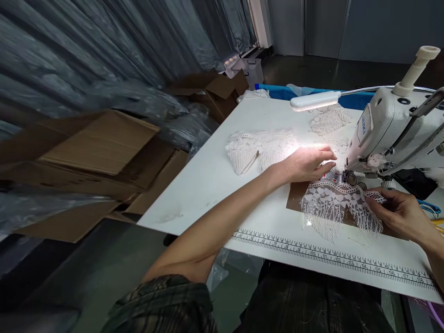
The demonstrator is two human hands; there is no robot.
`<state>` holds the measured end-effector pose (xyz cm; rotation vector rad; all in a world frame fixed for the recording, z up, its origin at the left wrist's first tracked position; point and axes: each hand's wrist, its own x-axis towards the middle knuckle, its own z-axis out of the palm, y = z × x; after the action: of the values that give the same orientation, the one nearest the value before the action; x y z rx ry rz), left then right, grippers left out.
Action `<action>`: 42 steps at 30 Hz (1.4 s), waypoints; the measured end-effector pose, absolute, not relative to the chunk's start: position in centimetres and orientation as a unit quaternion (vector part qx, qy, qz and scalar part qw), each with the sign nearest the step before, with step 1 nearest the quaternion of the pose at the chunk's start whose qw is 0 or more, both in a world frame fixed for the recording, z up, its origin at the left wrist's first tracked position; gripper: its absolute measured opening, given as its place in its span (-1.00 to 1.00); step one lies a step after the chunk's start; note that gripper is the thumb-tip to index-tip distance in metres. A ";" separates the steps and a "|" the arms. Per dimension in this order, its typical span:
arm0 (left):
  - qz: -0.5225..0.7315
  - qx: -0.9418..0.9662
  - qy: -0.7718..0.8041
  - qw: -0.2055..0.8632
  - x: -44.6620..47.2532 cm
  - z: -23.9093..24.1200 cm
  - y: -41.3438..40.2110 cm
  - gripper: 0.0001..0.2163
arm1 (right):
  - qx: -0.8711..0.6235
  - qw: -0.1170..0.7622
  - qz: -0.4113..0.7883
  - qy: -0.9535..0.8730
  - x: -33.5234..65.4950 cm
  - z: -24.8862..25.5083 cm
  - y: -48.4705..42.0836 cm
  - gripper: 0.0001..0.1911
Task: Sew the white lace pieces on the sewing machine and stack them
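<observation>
A white fringed lace trim (326,203) lies under the needle area of a white sewing machine (379,125), its fringe spreading toward the table's front edge. My right hand (398,208) pinches the right end of this lace between thumb and fingers. Left of the needle, my left hand (308,162) hovers or rests palm down, fingers bent but apart, beside the presser foot. Whether its fingertips touch the lace behind the needle I cannot tell. More lace trim (260,143) lies on the table behind my left forearm, and another lace bundle (331,120) sits at the back.
A lit lamp (315,101) hangs over the white table (208,185). A printed ruler (329,254) runs along its front edge. Cardboard boxes (100,143) and clear plastic stand at the left. A dark phone-like object (416,182) and blue scissor-like handles (430,206) lie right.
</observation>
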<state>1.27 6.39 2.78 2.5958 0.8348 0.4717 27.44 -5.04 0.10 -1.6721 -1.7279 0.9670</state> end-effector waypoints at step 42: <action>0.112 0.740 0.444 0.493 -0.3 2.1 0.9 -0.53 | -0.502 0.182 -0.059 -0.843 23.8 -3.4 -4.7 -0.56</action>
<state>-0.27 0.90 2.11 1.7955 1.0777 0.2712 23.84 -4.73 -3.41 -1.4179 -2.3809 -0.1662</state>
